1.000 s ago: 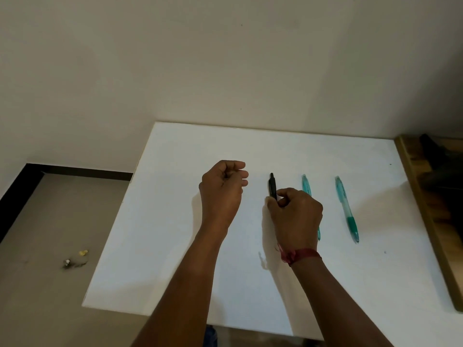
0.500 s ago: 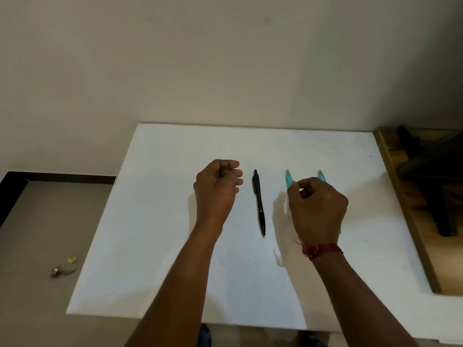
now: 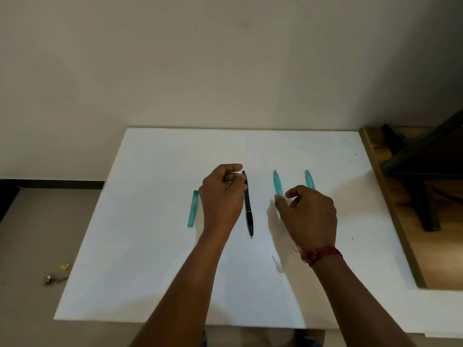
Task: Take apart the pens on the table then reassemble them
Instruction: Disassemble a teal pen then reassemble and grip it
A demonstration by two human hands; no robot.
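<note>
teal pen piece (image 3: 193, 209) now shows beside the left hand (image 3: 221, 199), still curled, empty — right hand (image 3: 310, 219) has loosened open by a teal pen (image 3: 278, 182).

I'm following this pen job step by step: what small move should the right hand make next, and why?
Probably pinch the teal pen by its thumb between thumb and forefinger and lift it. The right hand hovers at that barrel with fingers parted and holding nothing, and the pen lies flat on the table, so it needs picking up before it can be taken apart.
</note>
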